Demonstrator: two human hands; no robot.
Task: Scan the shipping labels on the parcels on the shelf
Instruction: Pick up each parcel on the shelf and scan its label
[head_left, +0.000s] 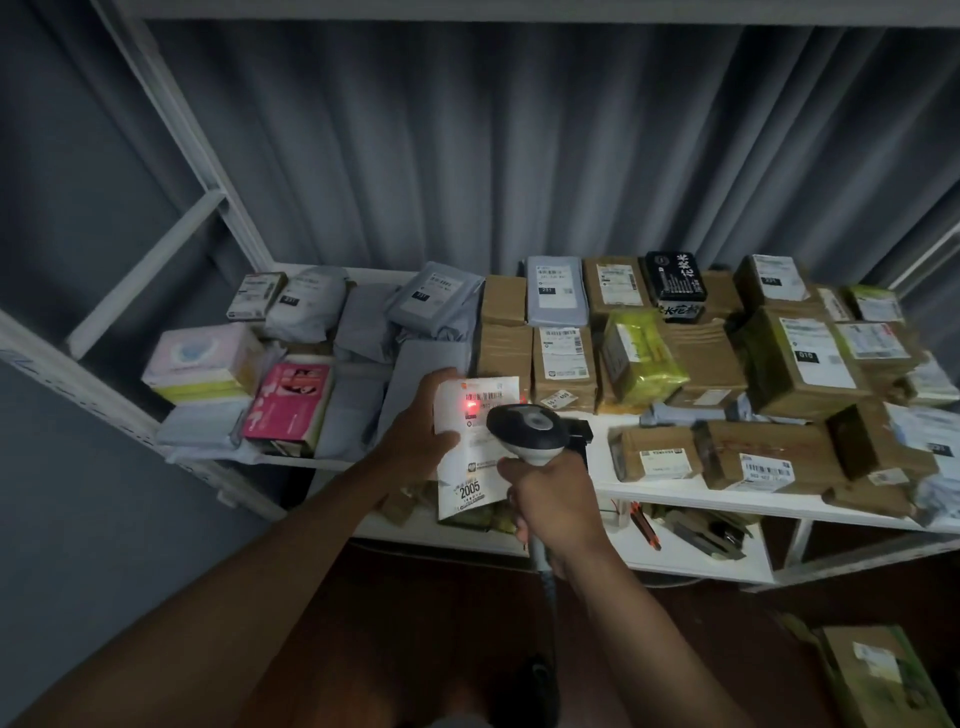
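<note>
Head view: a white parcel (475, 447) is held upright in front of the shelf (675, 493), just below frame centre.
Shipping label: a barcode is printed near the parcel's top; a red dot of light (471, 406) is cast on it. "2005" is printed near the bottom.
Left hand (421, 431): the parcel's left edge is gripped, thumb across the front, fingers behind.
Right hand (553, 506): the grip of a handheld scanner (527, 428) is clasped; the scanner's head is pointed at the label from 4 o'clock.
Shelf: white, crowded with parcels.
At 10 o'clock of the parcel: a pink box (288, 408) and grey poly mailers (431, 301).
At 2 o'clock: brown cartons (563, 366), a yellow-green packet (641, 356), and a black packet (675, 283).
Backdrop: a grey pleated curtain (519, 145) is hung behind the shelf.
</note>
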